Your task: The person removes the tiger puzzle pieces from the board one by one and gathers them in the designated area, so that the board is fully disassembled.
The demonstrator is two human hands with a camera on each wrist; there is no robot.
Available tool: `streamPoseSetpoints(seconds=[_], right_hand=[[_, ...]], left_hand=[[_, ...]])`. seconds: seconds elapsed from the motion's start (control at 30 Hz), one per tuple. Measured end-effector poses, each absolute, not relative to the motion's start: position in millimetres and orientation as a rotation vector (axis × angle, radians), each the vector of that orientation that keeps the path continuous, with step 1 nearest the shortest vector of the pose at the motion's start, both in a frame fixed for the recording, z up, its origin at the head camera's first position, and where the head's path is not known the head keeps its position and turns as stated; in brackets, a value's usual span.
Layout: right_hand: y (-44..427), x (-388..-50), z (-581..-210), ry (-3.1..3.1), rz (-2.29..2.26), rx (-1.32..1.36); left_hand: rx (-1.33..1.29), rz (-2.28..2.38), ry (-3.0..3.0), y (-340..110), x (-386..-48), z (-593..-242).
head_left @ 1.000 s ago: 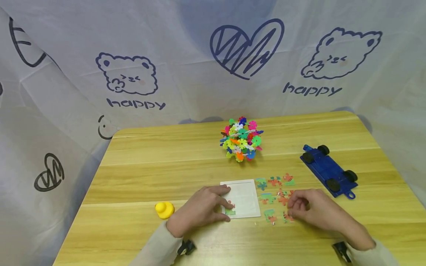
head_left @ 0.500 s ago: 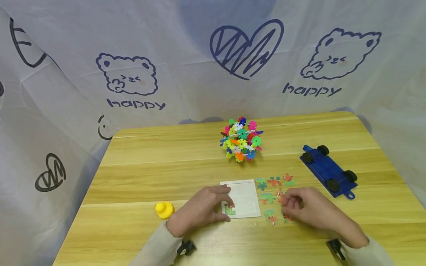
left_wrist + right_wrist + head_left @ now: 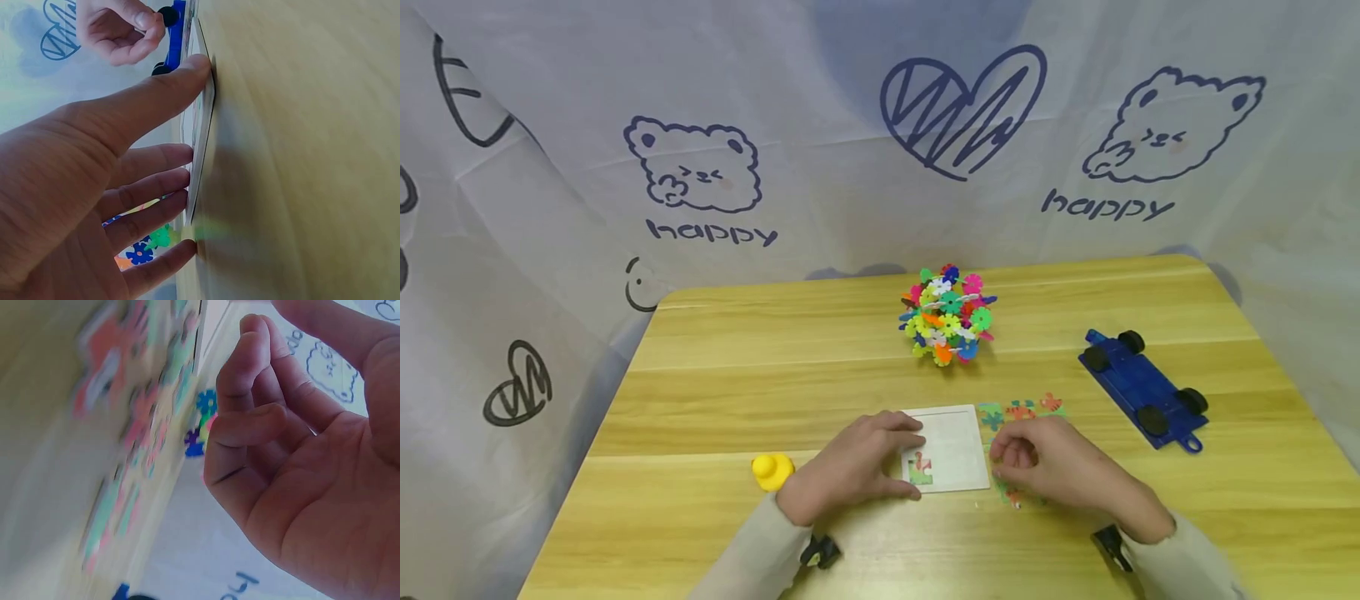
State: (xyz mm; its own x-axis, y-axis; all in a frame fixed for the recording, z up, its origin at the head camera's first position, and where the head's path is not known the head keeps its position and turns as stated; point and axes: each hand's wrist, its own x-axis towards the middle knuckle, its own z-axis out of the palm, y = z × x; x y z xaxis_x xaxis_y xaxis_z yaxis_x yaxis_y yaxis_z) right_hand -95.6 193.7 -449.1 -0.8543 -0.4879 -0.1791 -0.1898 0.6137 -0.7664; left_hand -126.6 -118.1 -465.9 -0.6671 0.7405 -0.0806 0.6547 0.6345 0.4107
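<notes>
A white puzzle tray (image 3: 955, 450) lies on the table, with a green and red puzzle piece (image 3: 921, 472) in its lower left corner. My left hand (image 3: 857, 467) steadies the tray. In the left wrist view its fairly straight fingers (image 3: 178, 181) touch one side and its thumb (image 3: 187, 72) another. My right hand (image 3: 1052, 462) hovers just right of the tray, fingers bent and thumb close to the index finger. Whether a piece sits between those tips is hidden. Beneath it lie loose puzzle pieces (image 3: 1021, 410), partly covered; a red one (image 3: 103, 359) shows in the right wrist view.
A ball of colourful flower-shaped discs (image 3: 946, 317) stands behind the tray. To the right lies a blue toy car chassis (image 3: 1142, 387) with black wheels. A yellow rubber duck (image 3: 772, 471) sits left of my left hand. A printed white cloth (image 3: 827, 208) hangs behind the table.
My right hand has moved left across the loose pieces, towards the tray's right edge. The left hand stays by the tray, its index finger slightly lifted off the placed piece.
</notes>
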Motion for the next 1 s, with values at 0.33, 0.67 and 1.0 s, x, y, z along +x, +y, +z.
streamPoseSetpoints(seconds=[0.33, 0.67, 1.0], right_hand=[[158, -106, -454, 2.488, -1.134, -0.590], [129, -112, -452, 2.561, -1.010, -0.646], [116, -109, -455, 2.564, -0.937, -0.652]], left_hand=[[1.118, 0.510, 2.614, -119, -130, -467], [1.114, 0.545, 2.612, -119, -130, -469], [1.113, 0.553, 2.618, -118, -129, -469]])
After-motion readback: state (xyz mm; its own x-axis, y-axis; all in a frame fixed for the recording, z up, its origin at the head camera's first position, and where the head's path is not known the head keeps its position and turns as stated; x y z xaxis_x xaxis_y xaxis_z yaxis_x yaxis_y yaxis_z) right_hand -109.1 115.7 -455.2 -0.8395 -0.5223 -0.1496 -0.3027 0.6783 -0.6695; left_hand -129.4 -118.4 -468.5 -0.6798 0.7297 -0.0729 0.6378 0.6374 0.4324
